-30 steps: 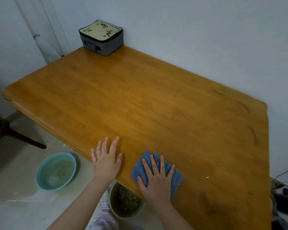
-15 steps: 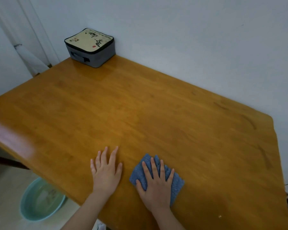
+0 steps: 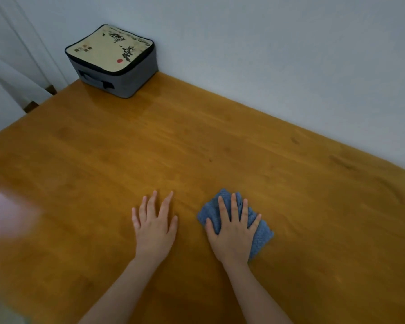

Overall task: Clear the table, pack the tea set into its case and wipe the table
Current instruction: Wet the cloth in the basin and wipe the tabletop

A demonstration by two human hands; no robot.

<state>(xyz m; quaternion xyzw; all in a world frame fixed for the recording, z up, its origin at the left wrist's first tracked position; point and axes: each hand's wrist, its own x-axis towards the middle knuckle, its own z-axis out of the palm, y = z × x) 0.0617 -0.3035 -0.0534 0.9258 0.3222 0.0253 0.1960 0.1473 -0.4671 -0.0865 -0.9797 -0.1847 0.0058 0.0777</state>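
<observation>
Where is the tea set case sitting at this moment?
In the head view, the tea set case stands closed at the table's far left corner against the wall, well away from both hands and the blue cloth.

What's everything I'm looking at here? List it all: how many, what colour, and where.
Table: one, orange-brown wood, fills most of the view, far edge along the wall.
Case: one, grey sides and beige printed lid, lid down, on the table's far left corner by the wall.
Cloth: one, blue, flat on the table near the person, partly under a hand.
Wall: one, pale grey-white, behind the table.
Left hand: one, flat on the bare wood, fingers spread, left of the cloth and apart from it.
Right hand: one, pressing flat on the cloth.
</observation>
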